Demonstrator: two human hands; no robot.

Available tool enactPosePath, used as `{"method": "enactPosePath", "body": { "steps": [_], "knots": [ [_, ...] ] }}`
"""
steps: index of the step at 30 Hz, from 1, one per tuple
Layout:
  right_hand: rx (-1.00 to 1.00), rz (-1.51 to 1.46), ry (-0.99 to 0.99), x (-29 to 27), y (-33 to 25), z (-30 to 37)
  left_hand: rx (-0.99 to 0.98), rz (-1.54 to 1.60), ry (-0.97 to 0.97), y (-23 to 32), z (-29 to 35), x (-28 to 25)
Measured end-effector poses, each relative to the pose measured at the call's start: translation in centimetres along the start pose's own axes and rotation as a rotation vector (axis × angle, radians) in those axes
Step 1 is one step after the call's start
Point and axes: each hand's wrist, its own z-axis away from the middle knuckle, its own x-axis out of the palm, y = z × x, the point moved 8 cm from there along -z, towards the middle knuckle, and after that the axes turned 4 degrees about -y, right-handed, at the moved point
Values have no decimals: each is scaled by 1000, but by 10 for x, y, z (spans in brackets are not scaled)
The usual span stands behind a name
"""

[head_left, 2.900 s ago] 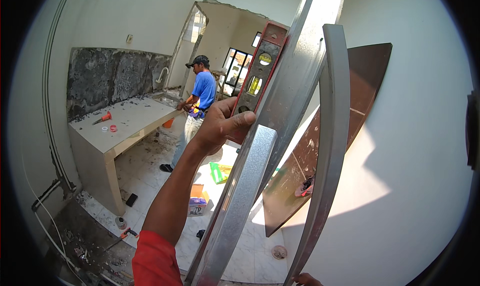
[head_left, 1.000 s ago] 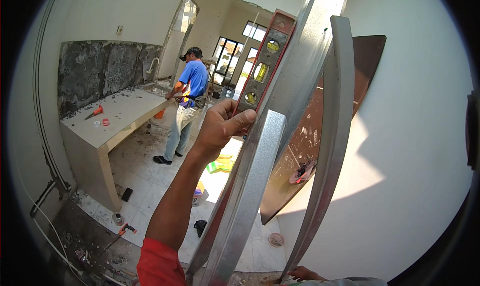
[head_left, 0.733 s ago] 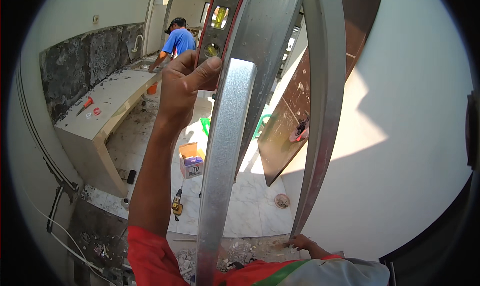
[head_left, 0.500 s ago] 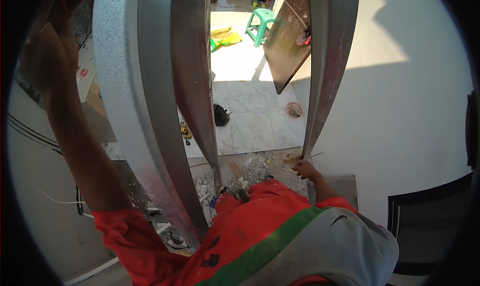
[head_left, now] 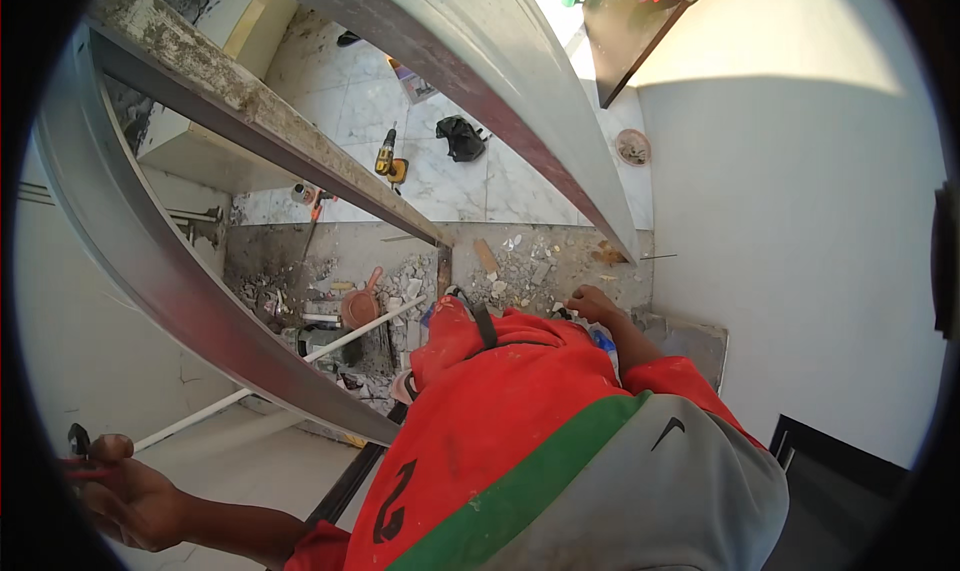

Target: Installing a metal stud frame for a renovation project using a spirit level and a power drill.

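Observation:
My left hand (head_left: pixel 135 496) is at the lower left, closed around a small tool with a red handle (head_left: pixel 85 471) and a black head. Its exact kind is hard to make out. Just beyond it curves a grey metal frame bar (head_left: pixel 165 271) with a reddish smear. My right hand (head_left: pixel 597 306) hangs low beside my right leg, its fingers curled; whatever they hold, if anything, is hidden. Close above it is the lower end of a second metal bar (head_left: pixel 560 121). A cement-spattered bar (head_left: pixel 240 86) slants between these two.
Rubble (head_left: pixel 520 261) covers the strip of floor before me, with a pink dustpan-like scoop (head_left: pixel 360 309) and a white pipe (head_left: pixel 365 329). On the marble tiles lie a yellow-black cordless drill (head_left: pixel 386 153), a black bag (head_left: pixel 460 138) and a round dish (head_left: pixel 632 148). A white wall (head_left: pixel 770 221) stands right.
My left hand has come down from the upper left to the lower left. The view has tilted downward and turned, so the bars slant and the drill shows. My right hand stays low.

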Motion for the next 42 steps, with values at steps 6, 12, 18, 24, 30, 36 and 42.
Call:
{"method": "enactPosePath", "body": {
  "steps": [6, 12, 18, 24, 30, 36, 42],
  "knots": [
    [-347, 402, 97, -19, 52, -23, -577, 59, 218, -2, 194, 193],
    [-345, 577, -106, -26, 17, 6, -1301, 235, -21, -67, 374, 283],
    [-166, -73, -251, 21, -76, 2, -1479, 178, -386, -147, 442, 393],
    [-168, -496, 97, 22, -86, -135, -1035, -105, -844, -233, 494, 524],
    [-47, -829, 199, 30, 1, -326, -624, -165, -913, -328, 565, 568],
    [6, -424, 427, -7, 62, -444, -664, 175, -958, -349, 559, 536],
    [-5, -40, 479, -42, -26, -507, -1148, -255, -803, -396, 552, 375]
  ]
}}
